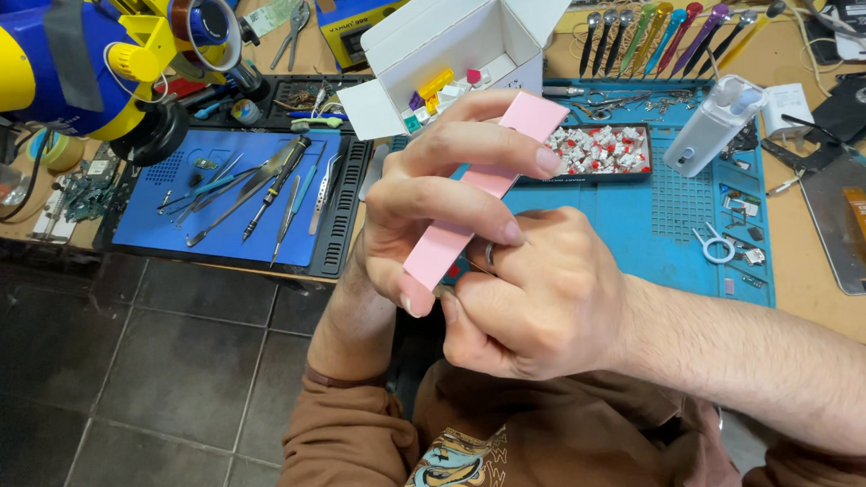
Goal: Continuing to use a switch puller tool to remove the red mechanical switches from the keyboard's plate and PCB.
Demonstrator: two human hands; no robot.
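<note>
My left hand (436, 189) grips a flat pink rectangular piece (443, 244), fingers wrapped over its upper face and the thumb at its lower end. My right hand (540, 290) presses against the piece's right side from below, fingers curled; a small metal part (489, 255) shows between its fingers. Both hands are raised close to my chest, in front of the bench edge. The piece tilts from lower left to upper right.
An open white box (466, 35) of small coloured parts stands behind the hands. A tray of red-and-white switches (604, 149) lies on the blue mat (686, 209). Tweezers and probes (256, 188) lie on the left mat. A yellow-blue microscope arm (85, 42) hangs at the left.
</note>
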